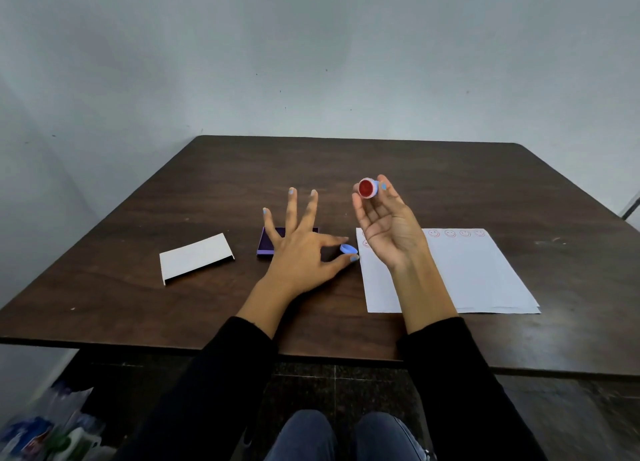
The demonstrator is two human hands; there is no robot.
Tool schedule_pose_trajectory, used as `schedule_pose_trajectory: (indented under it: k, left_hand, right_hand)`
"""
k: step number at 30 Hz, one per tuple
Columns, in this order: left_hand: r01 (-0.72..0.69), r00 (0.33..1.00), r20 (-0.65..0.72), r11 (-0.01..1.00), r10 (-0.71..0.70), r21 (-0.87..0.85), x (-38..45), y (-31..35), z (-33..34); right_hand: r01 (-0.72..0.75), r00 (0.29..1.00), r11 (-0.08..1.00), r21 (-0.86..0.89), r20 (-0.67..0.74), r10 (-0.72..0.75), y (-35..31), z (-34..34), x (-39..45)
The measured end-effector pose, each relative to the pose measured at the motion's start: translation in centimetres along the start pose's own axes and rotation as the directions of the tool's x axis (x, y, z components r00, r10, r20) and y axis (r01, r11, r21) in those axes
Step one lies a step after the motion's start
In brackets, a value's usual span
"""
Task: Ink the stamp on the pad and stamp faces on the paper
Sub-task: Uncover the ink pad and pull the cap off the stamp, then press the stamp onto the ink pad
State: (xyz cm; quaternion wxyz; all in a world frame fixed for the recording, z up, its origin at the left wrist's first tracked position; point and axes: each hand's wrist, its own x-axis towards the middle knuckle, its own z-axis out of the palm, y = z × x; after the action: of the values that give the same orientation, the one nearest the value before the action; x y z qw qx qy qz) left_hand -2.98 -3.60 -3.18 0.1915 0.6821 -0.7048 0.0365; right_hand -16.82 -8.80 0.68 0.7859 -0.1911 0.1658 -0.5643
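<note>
I read this as mid-run, between prints: my right hand (388,225) pinches the small round red-faced stamp (367,188) at its fingertips, raised above the white paper sheet (485,273). My left hand (301,249), fingers spread and empty, covers the purple ink pad (265,244). Next: clear it, re-ink.

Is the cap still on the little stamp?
Off. The stamp's red face shows bare, and the blue cap lies on the table.

Red-faced stamp (367,187), purple ink pad (266,245), white paper (474,273) with red smileys (450,233).
</note>
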Motion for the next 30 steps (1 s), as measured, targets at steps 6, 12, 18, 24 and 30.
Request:
schedule_pose_trajectory:
  k: [6,12,18,24,30]
  left_hand:
    - [0.027,1.0,-0.005,0.999,-0.027,-0.029,-0.1,-0.1,-0.2]
    - [0.169,0.985,-0.034,0.985,-0.168,0.035,-0.1,-3.7,-2.2]
    - [0.152,0.988,-0.001,0.988,-0.152,-0.001,-1.1,-6.9,-3.0]
    - [0.144,0.989,-0.027,0.989,-0.144,-0.024,-1.2,-7.0,-2.2]
    - [0.14,0.987,-0.077,0.99,-0.141,-0.021,-1.6,-7.2,-2.1]
  right_hand:
    - [-0.03,0.999,0.987,0.161,0.019,0.028,-0.4,0.1,-0.2]
    - [-0.065,0.998,0.972,0.227,0.033,0.059,-0.5,0.3,-0.5]
    - [-0.041,0.999,0.998,0.049,0.006,0.04,-0.2,0.2,-0.1]
    - [0.258,0.925,0.429,-0.866,0.092,-0.37,2.9,1.2,0.2]
    - [0.311,0.928,0.003,-0.95,0.303,-0.218,6.2,2.2,0.5]
